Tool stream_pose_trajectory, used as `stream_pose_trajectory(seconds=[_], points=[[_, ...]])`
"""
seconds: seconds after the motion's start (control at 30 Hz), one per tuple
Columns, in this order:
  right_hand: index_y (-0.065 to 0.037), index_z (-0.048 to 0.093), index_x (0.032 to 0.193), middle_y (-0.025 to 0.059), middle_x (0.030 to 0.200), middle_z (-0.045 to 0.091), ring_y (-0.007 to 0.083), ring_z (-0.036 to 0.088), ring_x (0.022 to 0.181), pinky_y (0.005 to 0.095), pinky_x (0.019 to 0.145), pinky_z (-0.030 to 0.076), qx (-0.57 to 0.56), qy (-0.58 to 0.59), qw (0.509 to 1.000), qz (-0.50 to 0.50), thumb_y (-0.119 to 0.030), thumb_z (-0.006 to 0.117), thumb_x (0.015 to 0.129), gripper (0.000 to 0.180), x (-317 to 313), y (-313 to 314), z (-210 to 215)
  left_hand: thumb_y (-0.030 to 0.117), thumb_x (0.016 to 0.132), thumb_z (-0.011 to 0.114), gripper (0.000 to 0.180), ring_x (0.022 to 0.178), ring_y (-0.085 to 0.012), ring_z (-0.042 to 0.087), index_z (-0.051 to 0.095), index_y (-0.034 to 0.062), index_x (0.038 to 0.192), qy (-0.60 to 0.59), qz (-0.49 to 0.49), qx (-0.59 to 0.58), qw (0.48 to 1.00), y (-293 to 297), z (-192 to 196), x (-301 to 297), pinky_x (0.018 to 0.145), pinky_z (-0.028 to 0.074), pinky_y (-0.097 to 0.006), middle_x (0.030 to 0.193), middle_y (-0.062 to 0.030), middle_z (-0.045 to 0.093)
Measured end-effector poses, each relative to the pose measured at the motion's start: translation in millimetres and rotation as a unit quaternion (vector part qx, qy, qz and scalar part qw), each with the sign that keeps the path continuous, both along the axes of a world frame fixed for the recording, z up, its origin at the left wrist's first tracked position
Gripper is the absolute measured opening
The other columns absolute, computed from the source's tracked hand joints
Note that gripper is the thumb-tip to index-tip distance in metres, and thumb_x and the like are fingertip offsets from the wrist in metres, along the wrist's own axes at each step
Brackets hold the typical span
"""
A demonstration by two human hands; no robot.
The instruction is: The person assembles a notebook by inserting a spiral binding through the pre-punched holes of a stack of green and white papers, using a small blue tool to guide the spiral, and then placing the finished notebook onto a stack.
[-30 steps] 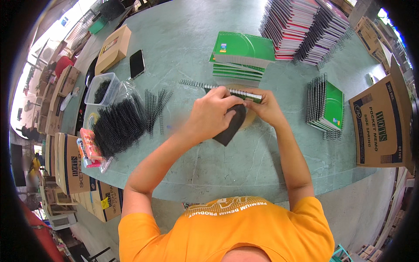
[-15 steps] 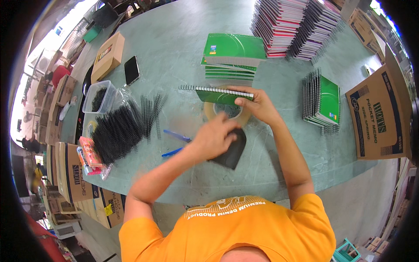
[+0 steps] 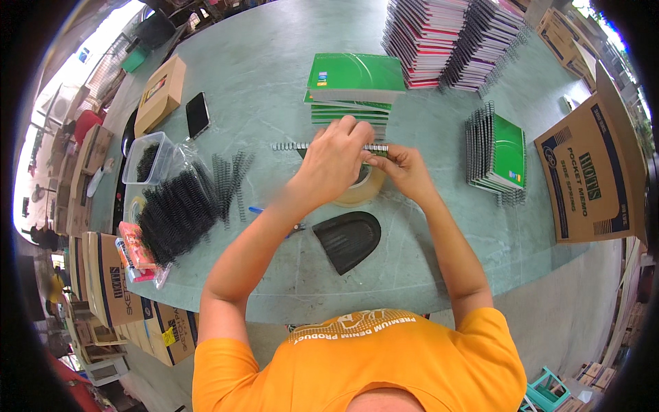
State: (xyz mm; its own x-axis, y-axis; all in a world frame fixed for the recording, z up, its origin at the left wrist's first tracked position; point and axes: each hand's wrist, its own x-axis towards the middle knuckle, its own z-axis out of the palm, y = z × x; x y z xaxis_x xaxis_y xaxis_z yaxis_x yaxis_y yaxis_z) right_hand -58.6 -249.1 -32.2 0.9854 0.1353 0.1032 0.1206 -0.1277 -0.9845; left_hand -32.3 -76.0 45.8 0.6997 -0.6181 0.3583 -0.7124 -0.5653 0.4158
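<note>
A small green spiral notebook [image 3: 301,154] is held up with its coil edge on top. A black coil [image 3: 283,146] runs along that edge and sticks out past its left end. My right hand [image 3: 406,172] pinches the notebook's right end between thumb and fingers. Bent over the middle of the coil edge, my left hand [image 3: 333,161] has its fingers closed there and hides most of the cover. Just below them lies a roll of clear tape [image 3: 364,193]. Nearer me rests a dark pad with one rounded end [image 3: 349,242], beside a blue-handled hand tool [image 3: 256,209] partly covered by my left forearm.
Green notebooks are stacked [image 3: 353,72] behind my hands, and coil-bound ones [image 3: 504,151] to the right. Taller stacks [image 3: 425,41] stand at the back. Loose black coils [image 3: 175,216], a clear tub [image 3: 151,158] and a phone [image 3: 198,115] lie left; an open carton [image 3: 590,175] stands right.
My left hand has moved up and away from the dark pad to the notebook's coil edge. My right hand keeps its hold on the notebook's right end.
</note>
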Motion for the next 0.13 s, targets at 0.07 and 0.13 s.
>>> stream_pose_trajectory(seconds=[0.07, 0.13], points=[[0.0, 0.067, 0.096, -0.001, 0.075, 0.063, 0.004, 0.05, 0.073, 0.0231, 0.066, 0.043, -0.038, 0.011, 0.999, -0.011, -0.019, 0.064, 0.086, 0.022, -0.1, -2.2, -1.4, 0.015, 0.083, 0.058, 0.02, 0.095, -0.0312, 0.056, 0.062, 0.0032, 0.099, 0.011, -0.023, -0.001, 1.0, -4.0, -2.5, 0.2, 0.081, 0.044, -0.042, 0.094, -0.0138, 0.06], [0.0, 0.066, 0.099, 0.0007, 0.077, 0.064, 0.0037, 0.05, 0.074, 0.0237, 0.066, 0.044, -0.052, 0.026, 0.998, 0.0, -0.022, 0.065, 0.085, 0.026, 2.5, -6.7, -7.1, 0.015, 0.083, 0.058, 0.021, 0.096, -0.0314, 0.056, 0.062, 0.0032, 0.1, 0.016, -0.034, -0.002, 0.999, -6.0, -4.3, 0.5, 0.082, 0.044, -0.042, 0.094, -0.014, 0.061]])
